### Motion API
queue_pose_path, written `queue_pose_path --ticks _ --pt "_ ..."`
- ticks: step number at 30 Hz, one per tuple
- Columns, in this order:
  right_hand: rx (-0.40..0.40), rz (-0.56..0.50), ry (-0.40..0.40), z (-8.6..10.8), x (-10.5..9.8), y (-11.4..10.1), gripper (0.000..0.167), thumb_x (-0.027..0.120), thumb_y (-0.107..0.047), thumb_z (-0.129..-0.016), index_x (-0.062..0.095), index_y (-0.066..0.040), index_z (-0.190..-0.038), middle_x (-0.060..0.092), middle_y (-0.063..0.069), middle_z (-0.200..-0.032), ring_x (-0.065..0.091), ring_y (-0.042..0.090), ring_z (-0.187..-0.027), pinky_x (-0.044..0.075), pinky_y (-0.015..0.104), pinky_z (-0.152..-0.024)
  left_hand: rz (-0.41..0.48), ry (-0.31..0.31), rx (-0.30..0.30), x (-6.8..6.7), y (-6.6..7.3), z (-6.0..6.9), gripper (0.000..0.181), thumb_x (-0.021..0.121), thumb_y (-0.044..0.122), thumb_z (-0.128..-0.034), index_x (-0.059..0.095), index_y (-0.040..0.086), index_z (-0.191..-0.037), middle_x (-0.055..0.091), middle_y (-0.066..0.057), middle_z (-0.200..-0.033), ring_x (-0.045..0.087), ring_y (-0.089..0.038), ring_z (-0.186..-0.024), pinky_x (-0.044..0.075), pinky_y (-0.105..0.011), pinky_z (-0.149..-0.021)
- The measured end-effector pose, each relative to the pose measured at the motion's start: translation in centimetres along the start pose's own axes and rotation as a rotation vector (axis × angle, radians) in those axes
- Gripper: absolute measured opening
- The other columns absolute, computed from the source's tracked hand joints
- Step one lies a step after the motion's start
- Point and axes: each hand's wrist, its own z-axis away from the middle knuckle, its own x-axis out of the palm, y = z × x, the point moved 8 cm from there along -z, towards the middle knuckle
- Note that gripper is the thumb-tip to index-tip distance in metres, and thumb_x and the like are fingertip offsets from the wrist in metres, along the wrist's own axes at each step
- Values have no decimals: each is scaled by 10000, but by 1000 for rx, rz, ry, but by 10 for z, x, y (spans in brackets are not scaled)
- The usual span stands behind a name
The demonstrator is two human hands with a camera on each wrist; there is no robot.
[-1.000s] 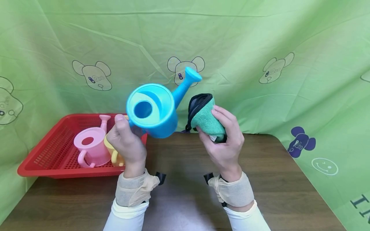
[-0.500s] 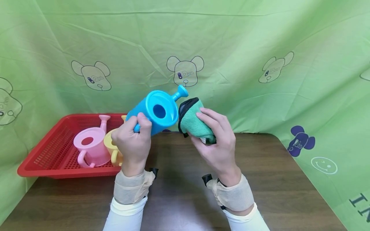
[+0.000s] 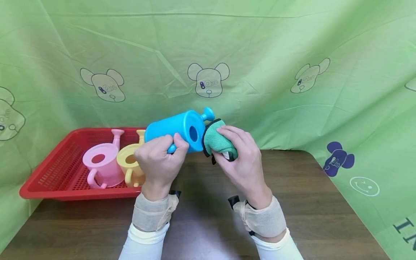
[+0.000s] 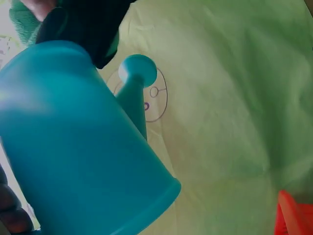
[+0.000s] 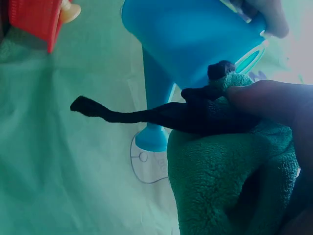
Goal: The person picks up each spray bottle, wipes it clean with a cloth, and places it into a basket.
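My left hand [image 3: 162, 162] grips the handle of a blue toy watering can [image 3: 167, 128], held in the air and tipped sideways so its holed top faces right. My right hand [image 3: 243, 162] holds a bunched green towel [image 3: 219, 139] with dark edging, fingers on one side and thumb on the other. The towel's edge lies against the can's top rim, by the spout. In the right wrist view, a dark strap [image 5: 132, 115] hangs off the towel [image 5: 210, 171] in front of the can [image 5: 195, 39]. The left wrist view shows the can's side [image 4: 73, 137] close up.
A red basket [image 3: 48, 195] stands on the left of the wooden table [image 3: 201, 216]. Inside it are a pink watering can [image 3: 105, 169] and a yellow watering can [image 3: 130, 162]. A green printed cloth [image 3: 260, 43] hangs behind the table.
My left hand has lowered the blue can and tipped it over, its top turning towards the right. My right hand has brought the towel left and down to the can's rim.
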Motion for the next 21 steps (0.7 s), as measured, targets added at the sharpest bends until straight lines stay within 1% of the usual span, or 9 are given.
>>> queue_pose_path --ticks 6,11,14,18,21 --pt "19 13 8 1 -2 10 446 845 -92 -836 728 -96 -1266 722 110 -1301 661 345 -1152 522 467 -993 27 -32 69 5 9 2 444 608 191 -876 382 99 -505 365 -30 -444 268 -137 -376 138 -273 -419" --pt "41 19 21 0 -3 15 430 837 -97 -841 731 -99 -1258 720 109 -1296 662 342 -1143 521 461 -991 33 -72 104 10 13 4 429 598 191 -873 387 109 -509 370 -17 -447 282 -142 -375 150 -268 -417" --pt "56 16 46 -1 -5 16 420 839 -93 -838 737 -101 -1245 724 106 -1293 667 341 -1139 521 466 -982 52 -108 127 13 17 4 419 590 185 -876 392 114 -514 380 -8 -448 298 -137 -376 166 -263 -416" --pt "66 9 87 -2 -10 18 410 845 -111 -850 734 -80 -1244 722 113 -1305 663 335 -1179 514 461 -1009 85 -158 158 19 23 7 411 596 169 -856 368 132 -517 351 15 -453 261 -107 -394 150 -249 -430" --pt "67 -7 121 -2 -15 19 414 849 -112 -850 735 -75 -1246 723 112 -1311 659 328 -1214 506 440 -1041 115 -202 160 24 24 9 410 614 170 -837 359 143 -517 342 19 -457 244 -101 -401 143 -243 -443"
